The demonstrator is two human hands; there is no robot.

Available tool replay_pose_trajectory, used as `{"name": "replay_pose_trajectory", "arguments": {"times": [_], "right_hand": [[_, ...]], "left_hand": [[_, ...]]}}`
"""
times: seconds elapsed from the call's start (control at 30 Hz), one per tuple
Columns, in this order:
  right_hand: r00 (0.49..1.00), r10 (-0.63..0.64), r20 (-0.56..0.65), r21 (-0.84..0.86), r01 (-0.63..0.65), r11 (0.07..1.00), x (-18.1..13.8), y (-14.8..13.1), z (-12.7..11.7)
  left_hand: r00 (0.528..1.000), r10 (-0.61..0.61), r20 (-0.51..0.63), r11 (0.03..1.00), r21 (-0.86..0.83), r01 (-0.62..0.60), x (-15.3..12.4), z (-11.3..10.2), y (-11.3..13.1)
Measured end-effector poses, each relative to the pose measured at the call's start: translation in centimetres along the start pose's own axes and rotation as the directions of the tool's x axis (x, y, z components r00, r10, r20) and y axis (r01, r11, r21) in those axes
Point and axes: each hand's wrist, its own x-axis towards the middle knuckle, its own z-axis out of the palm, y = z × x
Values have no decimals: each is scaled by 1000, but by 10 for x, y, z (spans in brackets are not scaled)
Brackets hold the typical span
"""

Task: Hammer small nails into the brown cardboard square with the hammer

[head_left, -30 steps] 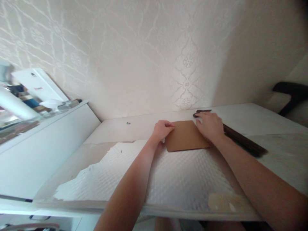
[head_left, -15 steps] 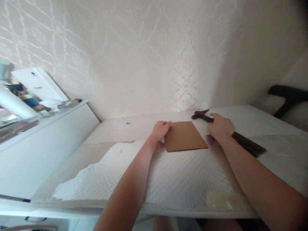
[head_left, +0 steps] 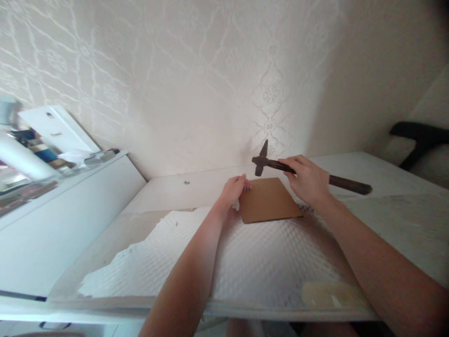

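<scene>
Within right-hand fingers (head_left: 297,161), a hammer (head_left: 277,164).

Room opens over the cardboard (head_left: 268,204) between the forearms (head_left: 196,257); the hammer (head_left: 260,160) (held aloft) bars its far edge.

Looked like a home; which room, unclear. Patterned wallpaper (head_left: 270,96) with pale floral motifs covered the wall. White counter (head_left: 354,171) stood against it, partly under a textured white sheet (head_left: 140,262). White cabinet-like unit (head_left: 70,224) at left carried mixed clutter (head_left: 44,152), including a flat white box (head_left: 58,128).
</scene>
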Motion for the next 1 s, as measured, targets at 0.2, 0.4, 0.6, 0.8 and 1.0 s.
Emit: {"name": "replay_pose_trajectory", "arguments": {"times": [0.2,0.4,0.6,0.8,1.0], "right_hand": [[992,-121,22,59,119,991,-1,-5,-2],[982,-182,58,56,179,982,-3,-9,0],[979,-195,53,20,194,981,-3,-10,1],[976,-207,68,9,206,978,-3,-11,1],[973,-232,-7,4,232,973,-3,-9,5]], "left_hand": [[999,-38,-16,999,-30,37,0,2,0],[999,-31,-17,999,-16,31,2,2,1],[1000,-7,-22,1000,19,8,2,0,-1],[1000,-14,-6,1000,-19,14,2,1,-1],[1000,-13,-8,1000,-6,13,4,2,-2]]}}
